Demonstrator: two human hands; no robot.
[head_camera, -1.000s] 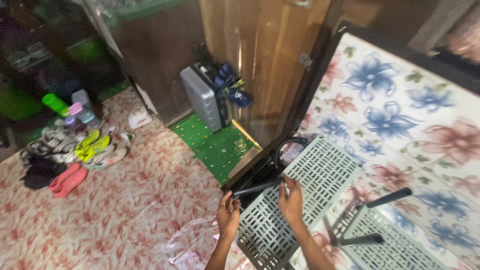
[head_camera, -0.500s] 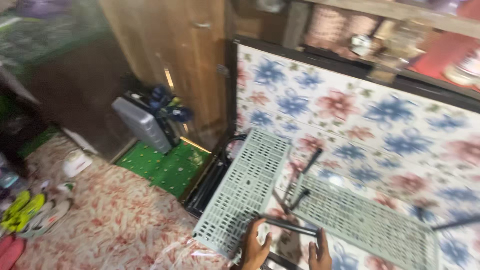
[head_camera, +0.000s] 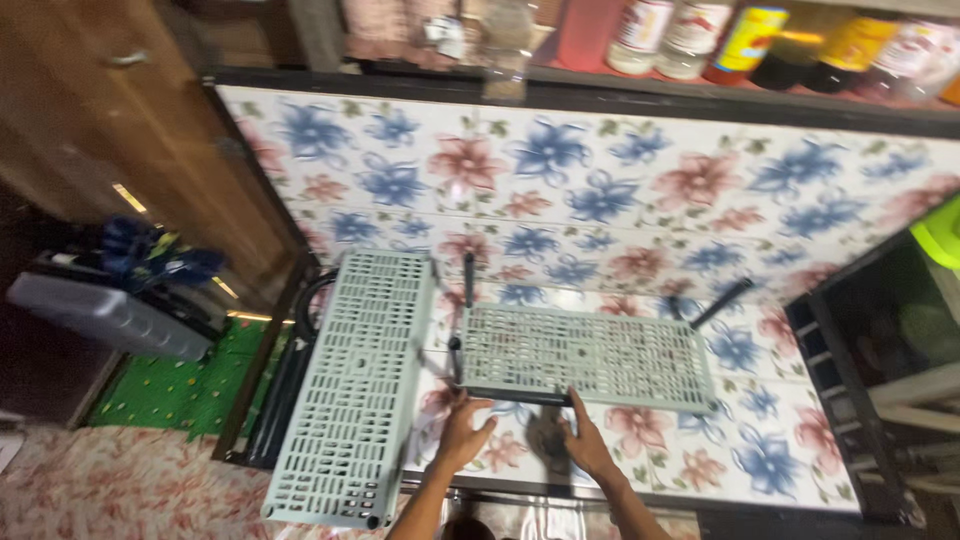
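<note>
at the near edge of the view, about six o'clock, both arms come up from below. the left hand is half curled with fingers spread, just under the near left corner of the flat pale green slotted panel; it touches or nearly touches the dark bar along that edge, and i cannot tell whether it actually grips. the right hand has its fingers stretched forward, fingertips on the same dark edge bar near its middle, pressing more than clasping. a second ago the hands sat over the corner of the leaning panel, with the view turned toward the floor; now the head has swung to the wall and the hands have moved onto the flat panel, which lies square to the flowered tiles. that suggests the work has passed from the tall piece to lining up this one.

at nine o'clock from the hands, a second pale green slotted panel leans lengthwise, its far end toward the wall. black posts rise at the flat panel's far left corner, and another slants at its far right. under everything is the tiled surface with red and blue flowers.

farther left, a green mat and a grey case lie on the floor by a wooden door. at twelve o'clock, a shelf carries bottles and jars.
</note>
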